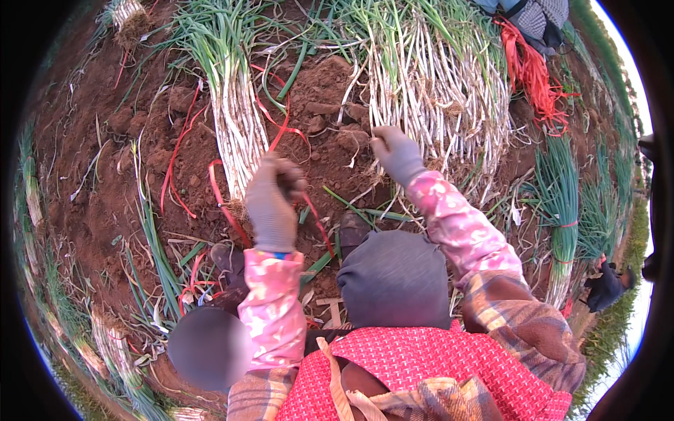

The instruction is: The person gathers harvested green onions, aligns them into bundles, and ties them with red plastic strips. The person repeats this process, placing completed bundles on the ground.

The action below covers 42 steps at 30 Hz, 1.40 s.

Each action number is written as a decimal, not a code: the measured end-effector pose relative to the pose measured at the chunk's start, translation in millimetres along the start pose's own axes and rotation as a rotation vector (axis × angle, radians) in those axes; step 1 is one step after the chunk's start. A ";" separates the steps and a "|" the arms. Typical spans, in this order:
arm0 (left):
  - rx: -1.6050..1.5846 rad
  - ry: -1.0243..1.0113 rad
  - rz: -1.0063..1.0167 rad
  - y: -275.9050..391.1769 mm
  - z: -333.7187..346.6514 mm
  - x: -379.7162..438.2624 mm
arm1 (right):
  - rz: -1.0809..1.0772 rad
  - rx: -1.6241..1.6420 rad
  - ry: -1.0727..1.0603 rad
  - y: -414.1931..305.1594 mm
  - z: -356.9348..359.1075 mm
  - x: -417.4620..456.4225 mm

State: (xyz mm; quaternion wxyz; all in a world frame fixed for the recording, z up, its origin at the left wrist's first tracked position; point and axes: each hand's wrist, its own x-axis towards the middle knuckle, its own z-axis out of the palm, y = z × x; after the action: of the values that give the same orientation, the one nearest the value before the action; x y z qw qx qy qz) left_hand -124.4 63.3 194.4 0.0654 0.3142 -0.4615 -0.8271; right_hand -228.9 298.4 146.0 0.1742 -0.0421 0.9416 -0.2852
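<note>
My left hand (274,205), in a grey knit glove, is blurred beside the root end of a bundle of green onions (237,126). Its fingers are curled; whether they grip anything is hard to tell. Red plastic ribbon (284,123) runs past these fingers, and another length (221,194) curves around the bundle's lower left. My right hand (397,155), gloved alike, pinches at a pale stalk on the left edge of a wide heap of loose green onions (437,89). Roots hang below that hand.
A hank of red ribbon (521,68) hangs by a person's clothing (537,23) at upper right. A tied green onion bundle (563,210) lies to the right, with another person (608,284) farther off. Clods of brown soil (326,100) and stray leaves separate bundle and heap. My knee (395,279) is before me.
</note>
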 end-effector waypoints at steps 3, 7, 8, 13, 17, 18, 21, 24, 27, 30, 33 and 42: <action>0.015 -0.068 -0.192 -37.7 22.2 -0.2 | -0.164 -0.055 0.092 -4.0 32.2 46.6; -0.108 -0.040 -0.275 -70.6 18.3 7.4 | 0.191 -0.193 0.010 -61.1 24.5 127.0; -0.100 -0.011 -0.279 -72.2 16.5 12.2 | 0.256 -0.210 -0.039 -76.3 18.0 140.2; -0.172 0.028 -0.251 -79.8 14.3 40.4 | 0.245 -0.360 -0.067 -45.9 21.8 188.0; -0.192 0.074 -0.284 -81.5 12.7 64.0 | 0.272 -0.488 -0.144 -37.7 25.2 202.7; -0.195 0.062 -0.293 -83.7 13.7 65.8 | 0.290 -0.507 -0.163 -35.1 20.3 204.0; -0.138 0.043 -0.224 -89.4 6.6 67.0 | 0.362 -0.048 -0.134 -54.6 -2.6 174.3; 0.066 -0.059 -0.070 -100.7 18.3 66.2 | 0.246 0.710 -0.030 -14.6 6.4 138.9; 0.118 -0.284 -0.149 -93.1 24.7 55.0 | 0.101 0.193 -0.157 -48.9 3.3 60.7; 0.332 -0.513 -0.225 -112.5 17.5 62.9 | -0.089 -0.098 -0.332 -51.9 14.9 50.1; 0.413 -0.587 -0.341 -118.9 11.4 60.3 | 0.105 -0.162 -0.045 -61.3 6.2 116.7; 0.418 -0.614 -0.426 -139.8 21.1 50.0 | 0.231 -0.561 -0.190 -19.5 16.5 286.4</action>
State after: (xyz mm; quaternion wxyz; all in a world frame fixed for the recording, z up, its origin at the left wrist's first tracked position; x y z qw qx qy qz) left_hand -151.0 137.7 66.8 -0.3124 0.1483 -0.5422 -0.7658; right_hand -491.4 222.3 56.9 0.2741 -0.0075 0.9616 0.0125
